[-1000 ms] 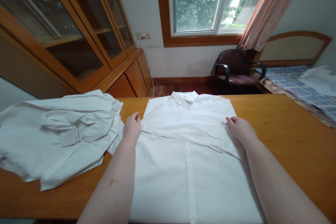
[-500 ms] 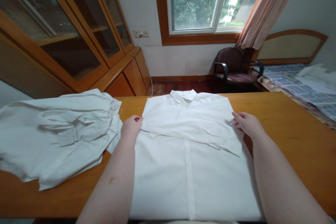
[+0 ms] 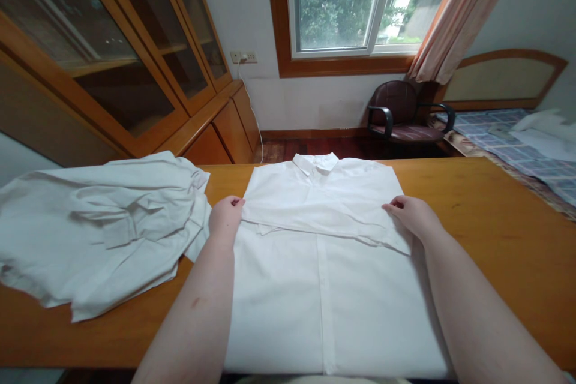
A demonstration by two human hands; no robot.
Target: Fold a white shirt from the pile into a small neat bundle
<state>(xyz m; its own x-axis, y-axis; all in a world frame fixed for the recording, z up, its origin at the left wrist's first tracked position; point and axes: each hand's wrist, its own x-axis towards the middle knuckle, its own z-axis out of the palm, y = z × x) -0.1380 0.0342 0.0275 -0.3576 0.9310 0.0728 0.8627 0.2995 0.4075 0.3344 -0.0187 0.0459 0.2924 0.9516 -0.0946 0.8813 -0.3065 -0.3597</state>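
wooden table (image 3: 495, 234), long, orange-brown, in a bedroom. item one: white shirt (image 3: 324, 300), flat at the table's middle, collar (image 3: 315, 163) at the far edge, hem at the near edge, centre seam showing, sleeves folded across the chest. left hand (image 3: 227, 218): at the fold's left edge, fingers curled, touching the cloth; whether it pinches cannot be told. right hand (image 3: 411, 216): palm down on the fold's right end, fingers loosely extended, holding nothing. item two: heap (image 3: 99, 228) of rumpled white cloth, left of the shirt, just beside the left hand. beyond: glass-door cabinet (image 3: 135, 72) at left, window (image 3: 342, 6), chair (image 3: 400, 114), bed (image 3: 517, 144) at right.
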